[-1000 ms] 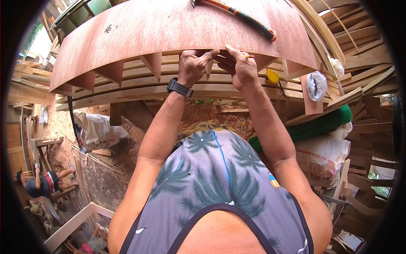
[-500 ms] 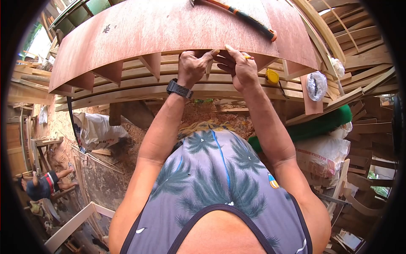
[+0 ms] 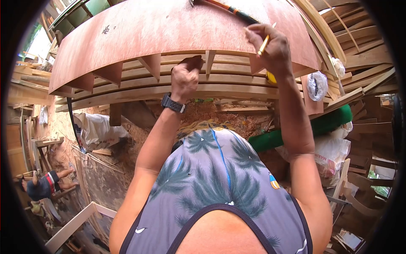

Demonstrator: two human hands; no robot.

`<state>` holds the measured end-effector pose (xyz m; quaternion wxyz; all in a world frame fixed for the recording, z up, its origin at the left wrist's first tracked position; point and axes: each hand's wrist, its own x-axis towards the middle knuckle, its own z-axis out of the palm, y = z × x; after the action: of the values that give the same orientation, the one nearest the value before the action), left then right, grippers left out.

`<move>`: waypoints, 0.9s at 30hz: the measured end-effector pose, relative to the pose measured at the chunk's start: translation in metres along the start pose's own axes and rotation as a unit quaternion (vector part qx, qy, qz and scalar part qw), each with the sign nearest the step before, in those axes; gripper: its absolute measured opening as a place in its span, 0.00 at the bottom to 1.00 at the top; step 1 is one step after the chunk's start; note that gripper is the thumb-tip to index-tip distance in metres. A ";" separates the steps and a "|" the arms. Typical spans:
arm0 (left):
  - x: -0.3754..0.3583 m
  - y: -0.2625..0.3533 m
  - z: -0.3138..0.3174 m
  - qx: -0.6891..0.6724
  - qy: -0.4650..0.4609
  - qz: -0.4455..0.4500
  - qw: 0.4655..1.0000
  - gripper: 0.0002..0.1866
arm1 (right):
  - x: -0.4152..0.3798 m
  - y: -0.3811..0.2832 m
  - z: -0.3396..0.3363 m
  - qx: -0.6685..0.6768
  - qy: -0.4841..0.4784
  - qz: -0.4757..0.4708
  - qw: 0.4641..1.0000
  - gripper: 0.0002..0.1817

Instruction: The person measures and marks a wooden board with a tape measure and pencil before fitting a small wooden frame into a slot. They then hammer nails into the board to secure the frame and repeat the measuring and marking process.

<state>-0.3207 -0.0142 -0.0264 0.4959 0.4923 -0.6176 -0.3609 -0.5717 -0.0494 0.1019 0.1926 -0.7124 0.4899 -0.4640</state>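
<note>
A curved plywood sheet lies over wooden ribs, with its near edge facing me. My left hand, a watch on its wrist, is closed below that edge; its fingertips are in shadow, and I cannot tell what they hold. Over the right part of the sheet, my right hand is closed with a yellow pencil between its fingers. Its fingertips are right by the grip of a hammer, which lies on the plywood and is partly hidden by this hand.
Long curved wooden strips run under the ribs. A yellow tape measure shows partly behind my right wrist. A clear plastic-wrapped roll sits at the right, above a green roll. Another person is at the lower left.
My right hand has left the plywood edge and moved up and right to the hammer's grip, pencil still in it. My left hand has shifted slightly down and left, off the edge.
</note>
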 end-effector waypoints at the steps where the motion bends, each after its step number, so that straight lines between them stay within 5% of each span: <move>1: -0.009 0.007 -0.001 -0.025 0.014 -0.013 1.000 0.15 | 0.012 -0.001 -0.005 -0.066 0.021 0.004 0.998 0.16; 4: -0.022 0.021 -0.011 -0.076 0.017 -0.062 0.995 0.14 | 0.046 0.039 -0.001 -0.297 0.009 -0.094 0.950 0.27; 8: -0.018 0.042 -0.026 -0.145 0.010 -0.107 0.984 0.11 | 0.075 0.067 0.018 -0.363 -0.066 -0.041 0.929 0.29; 14: 0.011 0.080 -0.039 -0.169 -0.032 -0.056 0.983 0.12 | 0.103 0.061 0.036 -0.445 -0.109 -0.033 0.889 0.29; 16: 0.031 0.080 -0.039 -0.074 -0.031 0.016 0.997 0.12 | 0.104 0.046 0.035 -0.445 -0.096 -0.050 0.889 0.31; 18: 0.048 0.084 -0.038 -0.071 -0.048 0.031 0.996 0.10 | 0.106 0.033 0.027 -0.373 -0.175 0.061 0.909 0.32; 20: 0.063 0.091 -0.035 -0.059 -0.060 0.041 0.996 0.06 | 0.099 0.033 0.020 -0.348 -0.161 0.048 0.922 0.33; 22: 0.073 0.090 -0.030 -0.051 -0.078 0.033 0.995 0.05 | 0.069 -0.006 -0.001 -0.104 -0.185 0.194 0.958 0.30; 24: 0.080 0.082 -0.024 0.005 -0.106 0.026 0.994 0.05 | 0.035 -0.018 -0.016 0.117 -0.167 0.187 0.961 0.25; 27: 0.083 0.068 -0.019 0.058 -0.118 0.119 0.984 0.04 | -0.007 -0.060 -0.036 0.190 -0.129 0.187 0.955 0.24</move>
<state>-0.3217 -0.0759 0.0629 0.4292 0.3973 -0.7460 -0.3186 -0.5720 -0.0095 0.1601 0.4693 -0.6119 0.4882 -0.4087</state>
